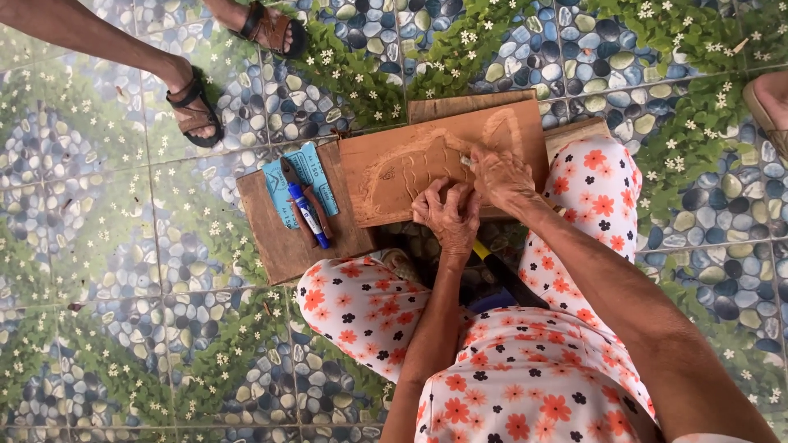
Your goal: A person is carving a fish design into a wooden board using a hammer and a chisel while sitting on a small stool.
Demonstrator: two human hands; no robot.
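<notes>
While a blue pen point(309, 215) and sandpaper sheet point(301, 184) lie on the plain board point(279, 238) beside us, we press our left hand point(447, 215) onto the carved wooden panel point(414, 160) across our knees, right hand point(501, 176) fingers clamped on a small carving tool point(465, 161).

- The carved rectangular wooden panel point(427, 160) lies across the seated person's knees, on top of a darker flat wooden board point(283, 234) that juts out to its left.
- The left hand point(447, 215) rests on the panel's near edge; the right hand point(501, 176) lies just right of it and farther up, touching the panel.
- On the board's left part lie a blue sandpaper sheet point(305, 176), with a blue marker pen point(307, 215) and a brown-handled tool point(305, 201) side by side over it.
- Beyond the board, upper left, stand another person's sandalled feet point(195, 111).
</notes>
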